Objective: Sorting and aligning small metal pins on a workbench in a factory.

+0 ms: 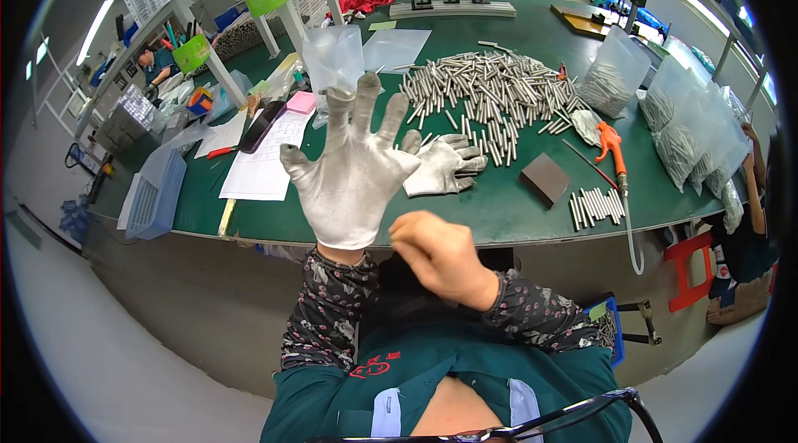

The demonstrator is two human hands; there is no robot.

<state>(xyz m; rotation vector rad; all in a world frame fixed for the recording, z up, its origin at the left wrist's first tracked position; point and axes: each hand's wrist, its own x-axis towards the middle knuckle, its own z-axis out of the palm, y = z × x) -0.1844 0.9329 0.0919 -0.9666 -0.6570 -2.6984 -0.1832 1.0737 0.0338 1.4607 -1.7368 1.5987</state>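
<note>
Head view: my left hand [353, 169] wore a white glove, raised with its fingers [363, 102] spread wide and gripping nothing. My bare right hand [440, 256] was curled just beside the glove's cuff, fingers bent together at its edge; whether they pinched the fabric I could not tell. A second glove [445, 164] lay flat on the green table [499, 210], just right of and behind my spread fingers, apart from both hands. Beyond it lay a heap of metal rods [490, 94], with an orange air gun [613, 148] to the right.
</note>
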